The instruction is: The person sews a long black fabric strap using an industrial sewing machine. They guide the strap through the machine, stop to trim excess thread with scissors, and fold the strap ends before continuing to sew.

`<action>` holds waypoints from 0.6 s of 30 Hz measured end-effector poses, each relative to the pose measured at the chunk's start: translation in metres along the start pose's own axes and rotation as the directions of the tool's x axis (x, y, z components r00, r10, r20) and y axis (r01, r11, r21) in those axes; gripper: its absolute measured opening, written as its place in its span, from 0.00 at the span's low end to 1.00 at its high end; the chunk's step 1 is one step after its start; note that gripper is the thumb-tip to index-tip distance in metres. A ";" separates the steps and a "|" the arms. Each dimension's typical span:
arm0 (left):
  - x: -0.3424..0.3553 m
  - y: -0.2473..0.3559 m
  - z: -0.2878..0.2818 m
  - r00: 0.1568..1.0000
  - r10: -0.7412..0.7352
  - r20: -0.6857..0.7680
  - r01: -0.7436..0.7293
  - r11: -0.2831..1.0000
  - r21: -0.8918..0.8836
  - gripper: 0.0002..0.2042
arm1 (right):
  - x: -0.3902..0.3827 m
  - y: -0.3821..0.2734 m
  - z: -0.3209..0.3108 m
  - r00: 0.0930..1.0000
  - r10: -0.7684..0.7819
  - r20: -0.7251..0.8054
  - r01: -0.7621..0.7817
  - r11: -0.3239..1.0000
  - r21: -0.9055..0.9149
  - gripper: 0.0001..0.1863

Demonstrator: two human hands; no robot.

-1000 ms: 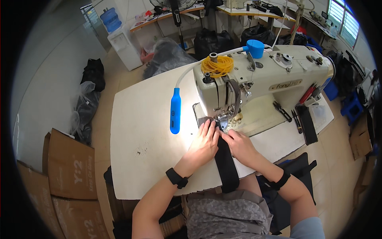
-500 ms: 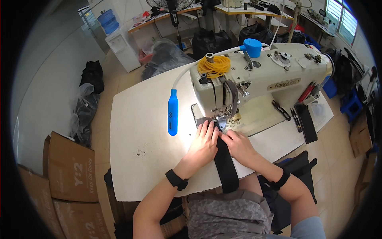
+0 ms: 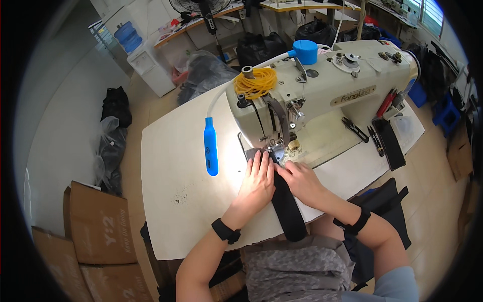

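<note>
A wide black strap (image 3: 288,211) runs from under the needle area of a sewing machine (image 3: 322,88) down over the table's near edge. My left hand (image 3: 257,183) lies flat on the strap's left side and on a dark grey piece of fabric (image 3: 252,152), its fingers stretched toward the presser foot (image 3: 276,152). At the strap's right edge, close to the foot, my right hand (image 3: 301,182) has its fingers bent, with the thumb and fingertips gripping that edge. The fingertips partly hide the strap's far end.
A blue lamp (image 3: 211,151) on a bent white neck shines beside the needle. Yellow cord (image 3: 257,82) is coiled on the machine head. Thread snips (image 3: 355,129), pliers-like tools (image 3: 375,141) and a black case (image 3: 389,144) lie at the right. Cardboard boxes (image 3: 100,224) stand lower left.
The view has shifted slightly. The strap's near end now looks rounder and hangs a little differently at the table edge. Both hands keep nearly the same place by the presser foot.
</note>
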State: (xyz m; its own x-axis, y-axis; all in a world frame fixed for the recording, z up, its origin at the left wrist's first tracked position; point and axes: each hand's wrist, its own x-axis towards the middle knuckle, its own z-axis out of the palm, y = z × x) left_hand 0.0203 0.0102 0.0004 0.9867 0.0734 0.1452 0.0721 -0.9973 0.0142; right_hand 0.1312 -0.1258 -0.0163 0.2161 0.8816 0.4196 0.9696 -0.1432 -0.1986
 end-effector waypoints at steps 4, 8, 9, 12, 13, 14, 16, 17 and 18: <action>0.000 -0.002 0.009 0.997 0.025 -0.071 -0.024 1.000 0.018 0.26 | 0.001 0.000 0.003 0.999 0.000 -0.049 0.002 1.000 0.026 0.24; 0.000 -0.005 0.015 0.994 0.060 -0.095 -0.056 0.998 0.043 0.25 | 0.001 -0.001 0.003 0.999 0.004 -0.048 -0.003 1.000 0.020 0.23; 0.000 -0.006 0.015 0.993 0.073 -0.095 -0.068 0.996 0.055 0.25 | 0.001 -0.001 0.004 0.999 0.004 -0.052 -0.003 1.000 0.018 0.23; 0.002 -0.006 0.013 0.994 0.102 -0.035 -0.098 0.989 0.112 0.26 | 0.000 0.000 0.003 0.999 -0.001 -0.042 0.001 1.000 0.003 0.23; 0.002 -0.006 0.014 0.995 0.094 -0.036 -0.089 0.989 0.114 0.26 | 0.000 0.000 0.001 1.000 -0.005 -0.025 0.005 1.000 -0.002 0.23; 0.002 -0.005 0.014 0.996 0.086 -0.036 -0.081 0.990 0.117 0.26 | 0.001 0.000 0.000 1.000 -0.009 -0.007 0.009 1.000 -0.007 0.22; 0.004 -0.004 0.012 0.996 0.088 -0.011 -0.085 0.987 0.139 0.25 | 0.000 0.001 0.001 1.000 -0.012 -0.015 0.012 1.000 -0.004 0.22; 0.006 -0.002 0.005 0.995 0.098 0.015 -0.099 0.982 0.158 0.24 | -0.001 0.001 0.002 1.000 -0.009 -0.019 0.009 1.000 -0.003 0.22; 0.008 -0.001 0.002 0.993 0.109 0.041 -0.115 0.978 0.177 0.23 | -0.001 0.003 0.001 1.000 -0.002 -0.009 0.003 1.000 0.013 0.23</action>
State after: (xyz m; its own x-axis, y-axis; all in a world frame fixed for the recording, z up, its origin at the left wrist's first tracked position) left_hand 0.0286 0.0119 -0.0008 0.9938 -0.0363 0.1055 -0.0171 -0.9840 -0.1775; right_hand 0.1336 -0.1263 -0.0182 0.2148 0.8778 0.4281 0.9686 -0.1351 -0.2089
